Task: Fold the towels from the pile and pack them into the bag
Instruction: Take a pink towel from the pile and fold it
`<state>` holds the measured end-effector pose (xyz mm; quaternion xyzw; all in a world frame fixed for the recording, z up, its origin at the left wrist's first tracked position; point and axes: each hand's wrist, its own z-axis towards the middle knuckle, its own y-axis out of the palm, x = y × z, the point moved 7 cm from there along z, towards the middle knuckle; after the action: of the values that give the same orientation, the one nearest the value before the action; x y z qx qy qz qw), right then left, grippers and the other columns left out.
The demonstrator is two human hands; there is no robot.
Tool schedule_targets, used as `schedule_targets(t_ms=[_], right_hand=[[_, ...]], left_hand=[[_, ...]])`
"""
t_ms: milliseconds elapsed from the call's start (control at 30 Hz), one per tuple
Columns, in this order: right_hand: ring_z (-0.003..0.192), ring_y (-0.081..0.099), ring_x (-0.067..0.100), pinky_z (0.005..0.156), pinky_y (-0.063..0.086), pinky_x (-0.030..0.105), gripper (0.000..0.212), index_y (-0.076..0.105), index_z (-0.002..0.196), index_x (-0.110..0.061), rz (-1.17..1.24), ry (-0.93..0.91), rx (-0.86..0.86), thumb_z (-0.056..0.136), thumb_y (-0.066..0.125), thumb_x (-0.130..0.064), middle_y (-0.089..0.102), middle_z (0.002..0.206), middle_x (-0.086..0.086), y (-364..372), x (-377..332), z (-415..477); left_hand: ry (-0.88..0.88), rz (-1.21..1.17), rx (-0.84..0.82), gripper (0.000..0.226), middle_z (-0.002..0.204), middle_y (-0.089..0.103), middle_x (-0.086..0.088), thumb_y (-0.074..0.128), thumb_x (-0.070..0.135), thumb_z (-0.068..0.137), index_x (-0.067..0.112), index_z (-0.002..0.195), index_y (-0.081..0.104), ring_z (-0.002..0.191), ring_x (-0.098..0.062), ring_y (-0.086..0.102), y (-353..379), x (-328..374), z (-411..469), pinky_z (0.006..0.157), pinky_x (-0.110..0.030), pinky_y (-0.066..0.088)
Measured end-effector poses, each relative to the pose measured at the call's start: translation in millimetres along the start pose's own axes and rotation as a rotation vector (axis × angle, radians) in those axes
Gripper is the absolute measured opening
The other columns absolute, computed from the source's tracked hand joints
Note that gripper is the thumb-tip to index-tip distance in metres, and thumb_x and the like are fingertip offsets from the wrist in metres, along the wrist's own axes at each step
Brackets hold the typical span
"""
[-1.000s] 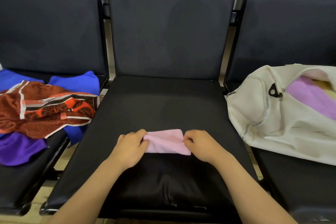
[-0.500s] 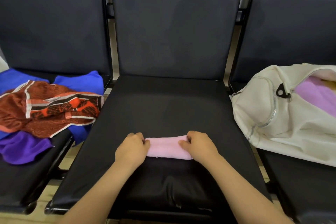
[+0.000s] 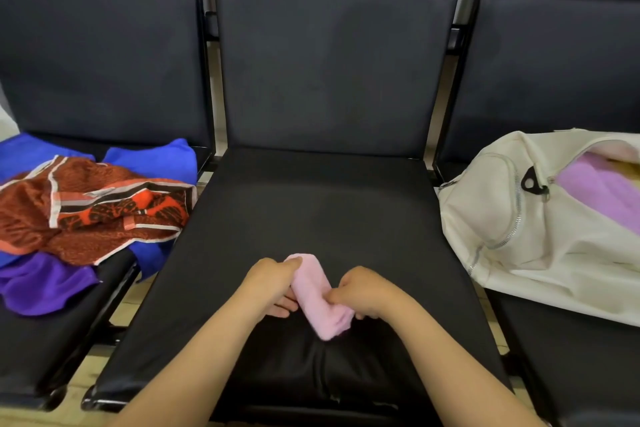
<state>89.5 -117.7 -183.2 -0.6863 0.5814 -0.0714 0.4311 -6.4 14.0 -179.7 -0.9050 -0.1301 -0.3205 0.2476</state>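
Observation:
A small pink towel, folded into a narrow strip, lies slanted near the front of the middle black seat. My left hand holds its far end with the fingers curled round it. My right hand pinches the strip near its lower end. A pile of towels sits on the left seat: an orange patterned one on top, blue and purple ones beneath. An open cream bag lies on the right seat with a lilac towel showing inside.
Three dark padded seats stand in a row with tall backrests behind. Metal frame bars separate the seats. Pale floor shows through the gap at the lower left.
The pink towel went from a flat wide rectangle to a narrow strip turned diagonally. Both hands shifted closer together and now grip it instead of pressing its side edges.

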Motion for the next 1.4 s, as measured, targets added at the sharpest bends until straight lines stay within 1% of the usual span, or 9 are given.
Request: schedule_targets(t_ms=[167,300,433,633,833,967,1100,1233,1400], right_hand=[[0.061,0.047,0.013,0.055,0.036,0.022,0.026,0.061,0.092,-0.011,0.120,-0.049,-0.128,0.092,0.050,-0.034,0.060,0.083,0.005,8.7,-9.1,-18.2],[0.090,0.064,0.015,0.074,0.052,0.028,0.047,0.056,0.113,-0.015,0.506,-0.007,0.054,0.088,0.055,-0.055,0.066,0.106,-0.001,-18.2,11.1,-21.9],[0.096,0.064,0.018,0.089,0.055,0.038,0.020,0.059,0.101,-0.024,0.876,-0.109,0.200,0.093,0.058,-0.043,0.065,0.106,0.000,-59.2,17.1,-42.2],[0.095,0.062,0.020,0.087,0.055,0.041,0.020,0.053,0.104,-0.025,0.996,-0.145,0.522,0.092,0.062,-0.038,0.063,0.106,0.000,-126.1,55.7,-83.6],[0.079,0.056,0.010,0.063,0.045,0.024,0.021,0.057,0.103,-0.012,0.904,-0.212,0.899,0.095,0.057,-0.031,0.059,0.094,0.000,-211.6,133.2,-152.8],[0.082,0.062,0.019,0.071,0.050,0.033,0.013,0.065,0.090,-0.013,1.010,-0.197,0.952,0.092,0.061,-0.025,0.069,0.093,0.005,-250.0,208.8,-184.1],[0.098,0.060,0.029,0.089,0.048,0.038,0.032,0.064,0.113,-0.005,1.004,0.009,1.036,0.094,0.060,-0.030,0.066,0.114,0.013,-281.9,303.5,-198.5],[0.121,0.053,0.034,0.096,0.040,0.037,0.042,0.052,0.133,0.000,0.893,0.125,0.940,0.098,0.055,-0.023,0.054,0.137,0.017,-300.1,362.5,-187.0],[0.112,0.055,0.022,0.090,0.050,0.036,0.033,0.059,0.123,-0.038,0.667,-0.053,0.835,0.093,0.062,-0.025,0.055,0.129,-0.001,-317.7,360.5,-160.5]], left_hand=[[0.110,-0.054,0.018,0.036,0.099,0.068,-0.010,0.067,0.030,0.084,0.006,0.110,0.061,0.089,-0.023,0.066,18.1,5.5,4.7,0.074,-0.033,0.055],[0.190,-0.352,-0.060,0.033,0.107,0.067,-0.012,0.066,0.019,0.087,0.008,0.115,0.056,0.095,-0.028,0.067,29.0,26.9,-12.7,0.084,-0.046,0.056],[0.278,-0.593,-0.169,0.030,0.111,0.064,-0.013,0.066,0.017,0.089,0.008,0.115,0.053,0.097,-0.027,0.065,51.4,63.2,-40.1,0.073,-0.040,0.056],[0.449,-0.473,-0.117,0.033,0.109,0.058,-0.004,0.063,0.026,0.090,0.018,0.120,0.050,0.094,-0.021,0.059,92.7,140.0,-86.4,0.068,-0.034,0.051],[0.760,-0.217,-0.188,0.019,0.100,0.060,0.002,0.066,0.029,0.088,0.018,0.099,0.056,0.087,-0.012,0.059,168.2,233.9,-142.0,0.066,-0.027,0.048],[1.042,0.080,-0.068,0.021,0.090,0.057,0.003,0.056,0.031,0.090,0.011,0.091,0.059,0.085,-0.022,0.057,223.1,285.8,-168.4,0.071,-0.032,0.045],[1.429,0.763,0.312,0.023,0.134,0.038,-0.004,0.047,0.024,0.093,0.018,0.105,0.066,0.120,-0.027,0.038,278.9,320.5,-186.5,0.095,-0.037,0.033],[1.492,1.530,0.531,0.032,0.160,-0.002,-0.014,0.039,0.022,0.097,0.022,0.118,0.063,0.145,-0.039,0.001,337.3,340.5,-160.2,0.114,-0.057,0.009],[1.575,1.647,0.706,0.034,0.130,0.039,-0.009,0.039,0.018,0.097,0.021,0.126,0.056,0.115,-0.029,0.040,362.4,372.6,-156.6,0.099,-0.045,0.028]])
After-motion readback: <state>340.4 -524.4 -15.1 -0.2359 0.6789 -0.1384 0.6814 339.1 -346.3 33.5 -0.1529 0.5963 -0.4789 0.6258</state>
